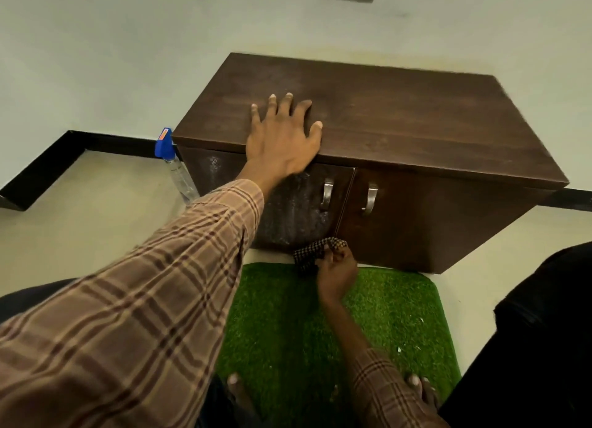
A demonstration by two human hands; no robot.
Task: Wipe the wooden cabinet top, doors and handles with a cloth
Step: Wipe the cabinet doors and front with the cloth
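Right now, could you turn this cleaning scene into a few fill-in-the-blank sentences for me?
1. The left hand lies flat on the cabinet ____.
2. The right hand holds a ____ cloth.
3. The mat is ____.
4. The spray bottle has a ____ head.

Missing words: top; checked; green; blue

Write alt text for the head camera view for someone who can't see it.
A person's left hand rests flat on a dark wooden cabinet top while the right hand holds a checked cloth at the doors' bottom edge, above a green mat.

A blue-capped spray bottle (174, 165) stands on the floor — a green turf mat (368, 325) lies nearby.
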